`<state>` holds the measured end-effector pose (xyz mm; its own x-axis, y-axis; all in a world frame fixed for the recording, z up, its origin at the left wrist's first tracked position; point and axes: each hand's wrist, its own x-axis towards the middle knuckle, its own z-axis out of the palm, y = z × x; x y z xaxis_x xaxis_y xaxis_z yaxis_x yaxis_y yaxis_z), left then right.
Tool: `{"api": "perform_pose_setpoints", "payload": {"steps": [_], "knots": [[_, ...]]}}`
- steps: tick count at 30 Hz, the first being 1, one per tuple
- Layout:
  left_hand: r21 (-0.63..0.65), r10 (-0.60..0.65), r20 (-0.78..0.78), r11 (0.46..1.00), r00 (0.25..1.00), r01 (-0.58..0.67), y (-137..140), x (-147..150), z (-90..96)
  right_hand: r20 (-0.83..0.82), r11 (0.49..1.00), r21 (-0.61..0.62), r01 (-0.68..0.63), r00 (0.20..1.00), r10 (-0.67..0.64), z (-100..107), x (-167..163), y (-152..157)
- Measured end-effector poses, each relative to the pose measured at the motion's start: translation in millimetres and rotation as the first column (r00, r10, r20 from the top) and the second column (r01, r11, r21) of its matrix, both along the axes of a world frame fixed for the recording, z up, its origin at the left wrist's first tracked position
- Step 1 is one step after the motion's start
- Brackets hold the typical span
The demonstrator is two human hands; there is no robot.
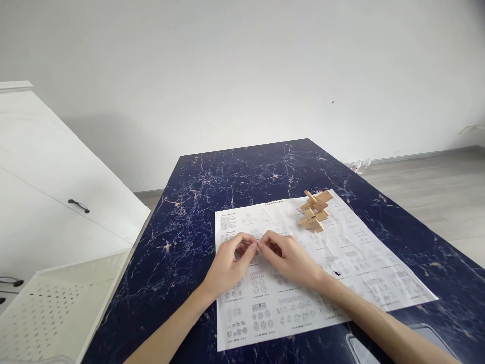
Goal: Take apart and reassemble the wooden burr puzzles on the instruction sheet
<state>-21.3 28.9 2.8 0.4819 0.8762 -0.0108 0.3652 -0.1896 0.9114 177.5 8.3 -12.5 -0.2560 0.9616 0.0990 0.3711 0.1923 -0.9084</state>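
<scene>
My left hand [232, 260] and my right hand [285, 254] meet fingertip to fingertip over a printed instruction sheet [303, 283]. Thumb and fingers of each are pinched together. Whatever sits between the fingertips, if anything, is too small or hidden to make out. Beyond my right hand, on the upper part of the sheet, two wooden interlocking puzzles [315, 212] made of crossed bars stand close together, apart from both hands. Small diagrams and lines of text cover the paper.
The sheet lies on a dark blue marbled table [235, 177]. At the lower right edge is a partly covered clear-edged object [358, 349]. A white cabinet [56, 167] stands left, above a perforated white surface [49, 303]. Clear items [360, 166] show beyond the table's right edge.
</scene>
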Motion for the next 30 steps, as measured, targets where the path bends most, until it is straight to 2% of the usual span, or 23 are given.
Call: {"api": "perform_pose_setpoints", "payload": {"steps": [9, 12, 14, 16, 18, 19, 21, 25, 27, 30], "knots": [[-0.002, 0.006, 0.002, 1.0, 1.0, -0.006, 0.2, 1.6, 1.4, 0.039, 0.999, 0.052, -0.007, 0.999, 0.005, -4.3, 1.3, 0.3], [0.003, 0.003, -0.009, 1.0, 1.0, -0.003, 0.6, 1.6, 2.1, 0.082, 0.99, 0.139, 0.006, 0.997, -0.017, -2.6, 5.9, 0.0], [0.004, 0.007, -0.024, 1.0, 1.0, -0.007, 0.7, 1.5, 2.4, 0.115, 0.97, 0.234, 0.07, 0.988, -0.099, 0.1, 11.6, 1.6], [0.0, 0.013, -0.041, 1.0, 0.999, -0.013, 0.5, 1.4, 2.7, 0.128, 0.911, 0.372, 0.178, 0.962, -0.24, 3.6, 20.1, 5.7], [-0.004, 0.016, -0.051, 1.0, 0.999, -0.016, 0.1, 1.3, 2.9, 0.105, 0.808, 0.534, 0.25, 0.928, -0.357, 7.2, 31.7, 12.5], [-0.006, 0.017, -0.054, 1.0, 0.998, -0.017, -0.1, 1.3, 3.0, 0.073, 0.737, 0.611, 0.289, 0.907, -0.415, 8.5, 38.3, 16.5], [-0.009, 0.019, -0.057, 1.0, 0.998, -0.02, -0.2, 1.3, 3.0, 0.058, 0.637, 0.689, 0.346, 0.85, -0.524, 9.2, 52.3, 25.0], [-0.005, 0.022, -0.064, 1.0, 0.998, -0.023, 0.7, 1.6, 3.0, 0.098, 0.566, 0.643, 0.516, 0.678, -0.729, -0.1, 77.4, 38.4], [-0.004, 0.024, -0.064, 1.0, 0.998, -0.024, 1.0, 2.0, 3.6, 0.137, 0.578, 0.587, 0.567, 0.634, -0.761, -7.8, 86.1, 42.4], [-0.002, 0.026, -0.062, 1.0, 0.998, -0.026, 1.2, 2.6, 4.7, 0.15, 0.647, 0.425, 0.633, 0.656, -0.74, -16.7, 94.2, 46.4]]}}
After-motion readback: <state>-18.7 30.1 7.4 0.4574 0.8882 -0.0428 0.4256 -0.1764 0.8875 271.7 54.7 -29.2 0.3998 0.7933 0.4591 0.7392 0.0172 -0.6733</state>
